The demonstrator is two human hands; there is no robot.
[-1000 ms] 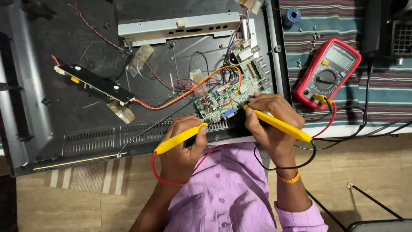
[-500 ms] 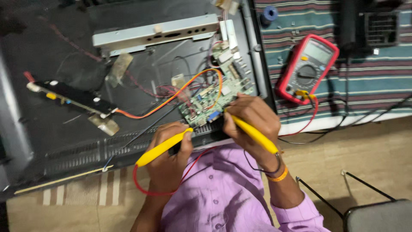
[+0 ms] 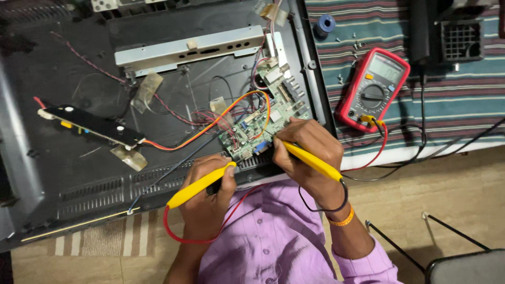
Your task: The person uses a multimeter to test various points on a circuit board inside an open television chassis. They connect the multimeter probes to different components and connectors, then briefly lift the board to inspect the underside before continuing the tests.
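A yellow probe (image 3: 200, 185) is pinched in the left hand (image 3: 208, 197), its grip pressed together around the shaft near the tip, and a red lead (image 3: 181, 236) is seen looping from its rear end below the wrist. A second yellow probe (image 3: 310, 160) is held in the right hand (image 3: 310, 155), whose fingers are closed around it, with a black lead (image 3: 326, 202) curling from its back end around the wrist, just above an orange wristband (image 3: 343, 218). Both probe tips are pointed at the lower edge of a green circuit board (image 3: 260, 129), which is mounted inside the opened back of a dark flat panel (image 3: 79, 173); whether the tips are touching the board cannot be told. An orange wire (image 3: 210, 126) is run from the board to a narrow black strip board (image 3: 92, 126) lying to the left. A grey metal bracket (image 3: 189, 50) is fixed above. To the right, a red meter (image 3: 373, 89) is laid on a striped cloth (image 3: 452, 100), with both leads plugged into its lower end. A blue spool (image 3: 325, 23) is set near the panel's top corner.
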